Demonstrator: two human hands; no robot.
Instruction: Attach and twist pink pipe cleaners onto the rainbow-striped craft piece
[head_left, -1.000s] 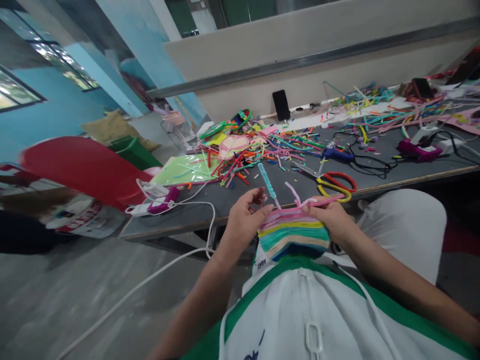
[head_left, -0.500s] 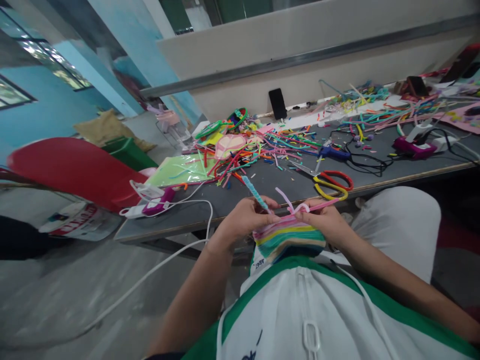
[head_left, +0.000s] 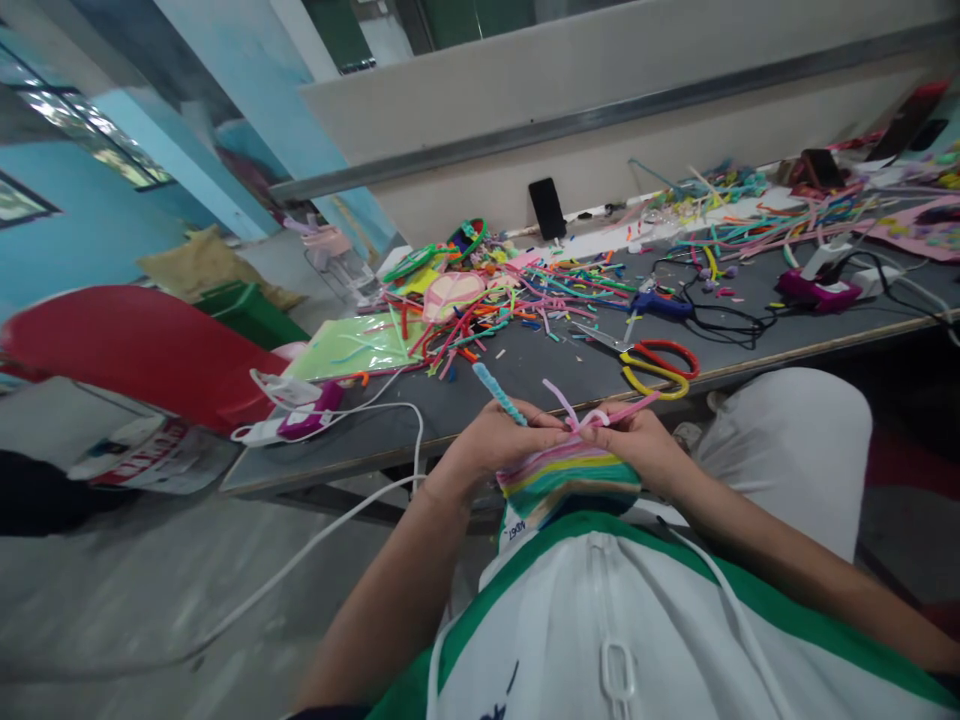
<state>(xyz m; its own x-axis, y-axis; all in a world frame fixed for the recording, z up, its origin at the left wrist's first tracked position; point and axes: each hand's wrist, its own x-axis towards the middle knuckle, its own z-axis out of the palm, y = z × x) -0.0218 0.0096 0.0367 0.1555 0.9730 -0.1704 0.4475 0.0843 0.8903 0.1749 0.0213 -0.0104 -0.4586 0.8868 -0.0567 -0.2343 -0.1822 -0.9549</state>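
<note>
A striped piece of pipe cleaners [head_left: 574, 472], in pink, yellow, teal and beige rows, is held up in front of my shirt. My left hand [head_left: 506, 437] pinches its upper left edge, and a light blue twisted pipe cleaner [head_left: 499, 392] sticks up from between the fingers. My right hand [head_left: 637, 440] is closed on pink pipe cleaners [head_left: 630, 409] at the upper right edge. Between the two thumbs a pale pink strand forms a loop, and a lilac end [head_left: 560, 400] points up. The fingertips partly hide the join.
Scissors [head_left: 637, 365] with red and yellow handles lie near the table's [head_left: 360, 432] front edge. Behind them are a blue glue gun [head_left: 660, 303] and many loose pipe cleaners. A phone [head_left: 547, 208] leans at the back. A purple power strip [head_left: 311, 412] with white cables sits at the left.
My left thumb has moved right, closer to the right thumb at the pink loop. The view has shifted slightly; both hands keep their hold.
</note>
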